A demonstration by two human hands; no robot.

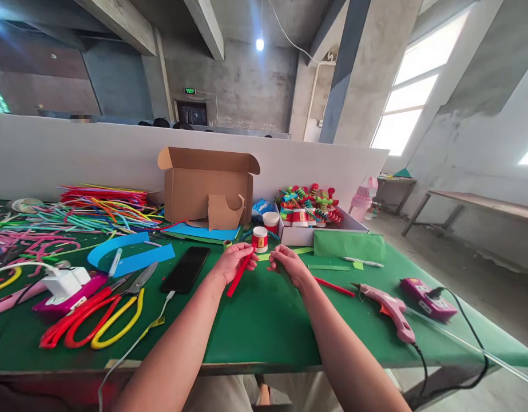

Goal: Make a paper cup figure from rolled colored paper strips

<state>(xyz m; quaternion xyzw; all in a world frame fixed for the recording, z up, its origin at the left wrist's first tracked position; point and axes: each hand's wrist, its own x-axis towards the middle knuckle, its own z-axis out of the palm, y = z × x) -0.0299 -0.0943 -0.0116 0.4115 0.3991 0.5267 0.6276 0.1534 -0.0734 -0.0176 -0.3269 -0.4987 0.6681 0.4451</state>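
1. The fingers of the left hand grip a red strip; its free end slants down toward us, below the fingertips.
2. The fingers of the right hand are curled inward, near the left ones. We cannot tell whether they pinch anything.
3. Just beyond the left fingertips stands a red-and-white cup, upright; contact with the fingers cannot be confirmed.
4. To the right of the right fingers we note a second red strip and, farther right, a pink glue gun.
5. Well left of the left fingers lie yellow-handled scissors.
6. In our judgement, the strip-handling step calls for a light hold near the strip's end, the strip kept flat and untwisted, both hands steadied low, and sleeveless forearms kept off the gun's tip.
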